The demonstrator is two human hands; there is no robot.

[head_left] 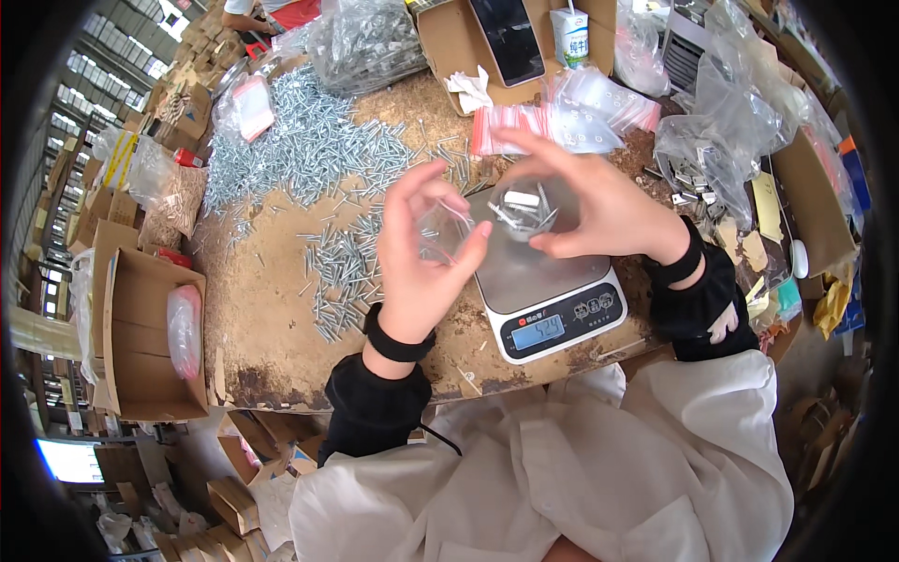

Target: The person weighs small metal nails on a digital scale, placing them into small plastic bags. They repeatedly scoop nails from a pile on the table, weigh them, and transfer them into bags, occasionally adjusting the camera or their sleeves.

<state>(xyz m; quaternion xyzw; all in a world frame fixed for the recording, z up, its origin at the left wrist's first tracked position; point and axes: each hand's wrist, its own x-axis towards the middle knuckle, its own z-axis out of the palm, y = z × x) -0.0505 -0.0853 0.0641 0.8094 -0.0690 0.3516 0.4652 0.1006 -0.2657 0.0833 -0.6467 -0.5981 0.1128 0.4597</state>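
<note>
slightly apart, the left hand (pixel 414 253) pinches a clear bag (pixel 436 234) and the right hand (pixel 604 201) grips a clear cup (pixel 523 229) of screws (pixel 538 214) above a scale (pixel 538 292).

The left forearm (pixel 375 398), black-sleeved, rises from the lower edge to the left hand (pixel 412 258), whose fingers curl and whose thumb reaches rightward, apart from them. The right forearm (pixel 698 304), also black-sleeved, angles in from the right. The right hand (pixel 609 201) points leftward, fingers spread and bent in an arc, thumb beneath, facing the left hand, the two near each other.
</note>
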